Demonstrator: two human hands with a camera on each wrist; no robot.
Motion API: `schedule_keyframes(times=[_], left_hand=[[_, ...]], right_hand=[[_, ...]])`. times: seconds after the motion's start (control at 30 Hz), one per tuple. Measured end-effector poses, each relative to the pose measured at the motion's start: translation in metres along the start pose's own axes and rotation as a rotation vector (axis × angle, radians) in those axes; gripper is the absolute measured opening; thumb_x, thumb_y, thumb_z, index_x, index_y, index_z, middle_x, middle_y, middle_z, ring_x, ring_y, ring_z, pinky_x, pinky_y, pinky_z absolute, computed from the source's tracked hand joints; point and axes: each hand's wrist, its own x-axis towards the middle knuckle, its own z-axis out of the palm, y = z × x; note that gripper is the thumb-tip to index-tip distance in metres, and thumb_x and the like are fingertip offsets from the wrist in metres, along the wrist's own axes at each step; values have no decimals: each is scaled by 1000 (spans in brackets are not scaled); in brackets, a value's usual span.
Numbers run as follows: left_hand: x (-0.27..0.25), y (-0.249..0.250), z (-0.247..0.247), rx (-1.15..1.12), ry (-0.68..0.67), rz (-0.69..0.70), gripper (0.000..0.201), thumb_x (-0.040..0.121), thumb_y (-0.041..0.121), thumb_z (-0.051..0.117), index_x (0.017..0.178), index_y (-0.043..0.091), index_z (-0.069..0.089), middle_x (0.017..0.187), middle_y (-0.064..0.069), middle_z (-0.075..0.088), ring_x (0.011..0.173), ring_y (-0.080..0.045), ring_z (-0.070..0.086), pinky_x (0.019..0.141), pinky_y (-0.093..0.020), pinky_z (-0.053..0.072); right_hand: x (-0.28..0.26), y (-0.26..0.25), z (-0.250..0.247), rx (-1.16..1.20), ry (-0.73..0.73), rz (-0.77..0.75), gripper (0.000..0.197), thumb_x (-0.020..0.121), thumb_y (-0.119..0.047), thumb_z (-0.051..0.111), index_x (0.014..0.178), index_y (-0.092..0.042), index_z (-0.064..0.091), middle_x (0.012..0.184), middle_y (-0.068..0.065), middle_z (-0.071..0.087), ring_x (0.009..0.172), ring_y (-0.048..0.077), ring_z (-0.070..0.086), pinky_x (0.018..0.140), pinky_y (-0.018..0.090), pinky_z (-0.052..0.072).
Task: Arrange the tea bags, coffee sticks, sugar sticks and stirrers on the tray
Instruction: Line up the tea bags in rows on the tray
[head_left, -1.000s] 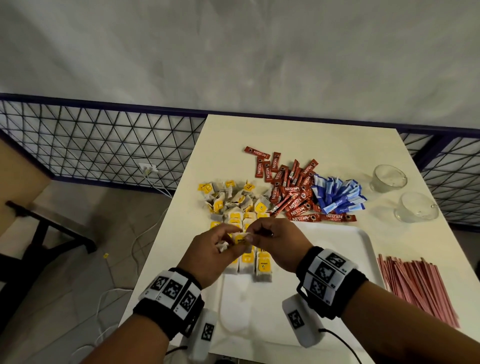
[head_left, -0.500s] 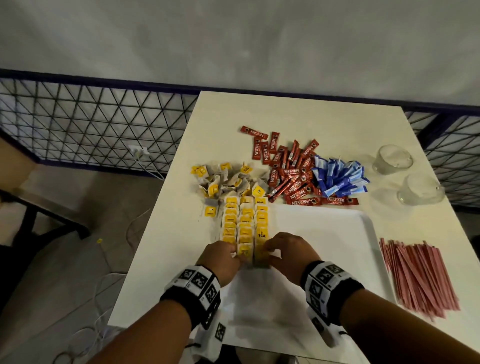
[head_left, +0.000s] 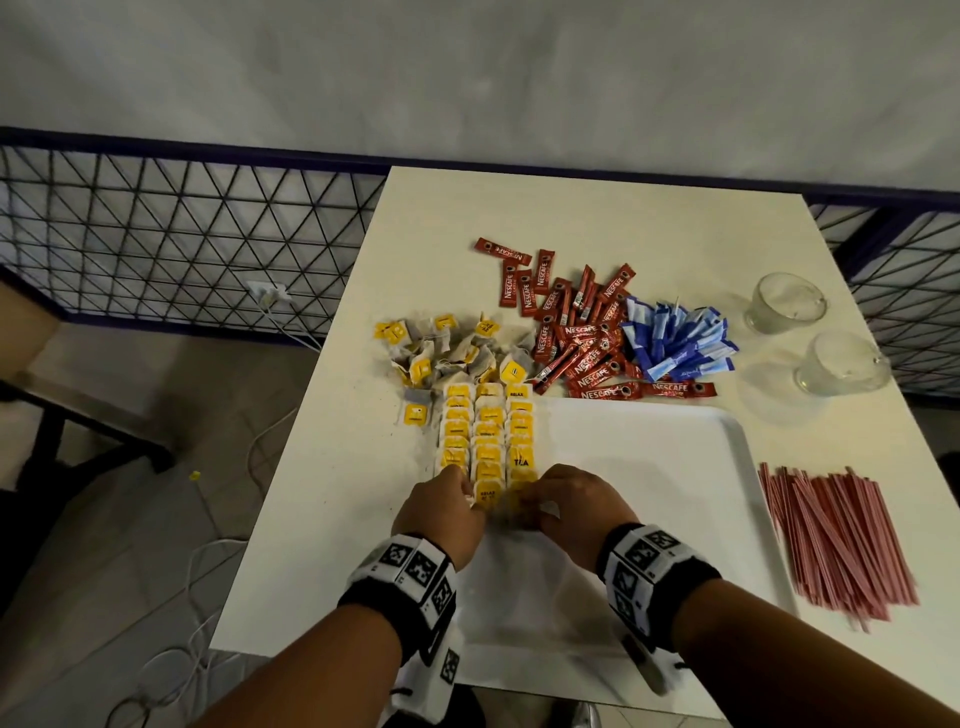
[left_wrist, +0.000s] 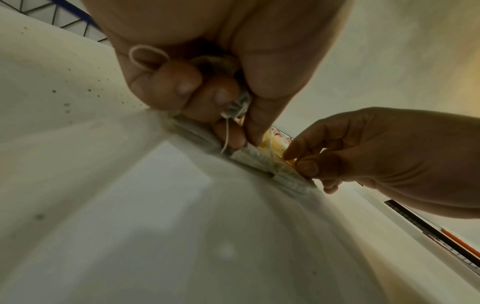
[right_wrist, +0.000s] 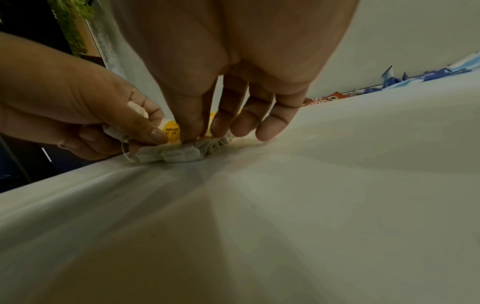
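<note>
Yellow-tagged tea bags (head_left: 488, 441) are laid in three rows on the white tray (head_left: 649, 467), centre frame. Red coffee sticks (head_left: 576, 338), blue sugar sticks (head_left: 680, 343) and pink stirrers (head_left: 836, 540) are piled beyond and right of it.

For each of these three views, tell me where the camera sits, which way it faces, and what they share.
Head: on the head, looking down at the white plastic tray; both forearms, left hand, right hand.
Left wrist: under the left hand, facing along its fingers; right hand opposite.
Right wrist: under the right hand; left hand opposite.
Shared: yellow-tagged paper tea bags at the fingertips.
</note>
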Motion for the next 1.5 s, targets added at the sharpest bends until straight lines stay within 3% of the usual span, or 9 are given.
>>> schedule_keyframes(times=[0.37, 0.5, 0.63, 0.7, 0.8, 0.97, 1.1, 1.27, 1.5], left_hand=[[-5, 2, -2, -28, 27, 1, 23, 81, 37, 64, 81, 25, 44, 94, -5, 66, 87, -30, 61, 72, -31, 48], [-12, 2, -16, -186, 92, 14, 39, 74, 56, 71, 81, 22, 54, 77, 6, 62, 71, -14, 58, 62, -23, 43], [-19, 3, -37, -1075, 15, -173, 48, 84, 59, 55, 83, 11, 60, 68, -4, 62, 47, -14, 46, 51, -25, 39], [-24, 0, -49, -1616, -174, -277, 59, 86, 66, 42, 93, 9, 61, 73, -10, 61, 50, -22, 51, 54, -28, 45], [-27, -3, -54, -1946, -311, -267, 73, 84, 74, 33, 99, 8, 61, 90, -17, 63, 68, -29, 62, 66, -34, 53], [-31, 1, -59, -2033, -396, -180, 82, 80, 80, 31, 109, 7, 56, 115, -21, 59, 97, -34, 59, 88, -42, 45], [-34, 6, -63, -2102, -476, -104, 92, 77, 80, 29, 139, 13, 37, 130, -20, 50, 106, -33, 59, 85, -36, 52], [-29, 9, -60, -2118, -348, -174, 64, 86, 70, 36, 101, 9, 49, 102, -18, 55, 89, -31, 61, 71, -33, 56], [-20, -2, -75, -1714, 133, -345, 44, 90, 57, 51, 73, 18, 43, 69, -1, 45, 59, -20, 45, 61, -34, 45]], right_hand=[[0, -2, 1, 15, 12, -19, 25, 90, -22, 57, 112, -24, 69, 110, 3, 59, 98, 22, 58, 84, 24, 43], [-2, -2, -1, 26, 45, -28, 22, 89, -28, 60, 107, -24, 71, 105, 2, 60, 96, 23, 59, 82, 27, 45], [-2, -11, -14, 106, 170, -48, 24, 87, -30, 61, 110, -26, 68, 99, -8, 57, 86, 11, 56, 78, 21, 42], [0, -24, -24, 154, 281, -116, 23, 87, -33, 64, 108, -27, 67, 92, -14, 52, 74, -4, 51, 71, 12, 37], [-1, -52, -37, 210, 330, -276, 26, 83, -36, 67, 106, -26, 68, 91, -16, 53, 72, -14, 48, 68, 7, 33], [0, -87, -46, 92, 285, -525, 38, 74, -43, 70, 105, -21, 70, 92, 0, 66, 84, 20, 62, 75, 28, 48], [8, -97, -50, 68, 334, -497, 30, 82, -43, 57, 96, -20, 72, 87, 0, 66, 80, 23, 62, 72, 32, 52], [6, -96, -59, 137, 308, -517, 18, 85, -33, 59, 85, -19, 71, 88, -3, 64, 79, 13, 57, 71, 25, 47], [7, -95, -79, 350, 205, -337, 4, 90, -22, 63, 89, -24, 66, 73, -21, 58, 66, -1, 52, 61, 10, 38]])
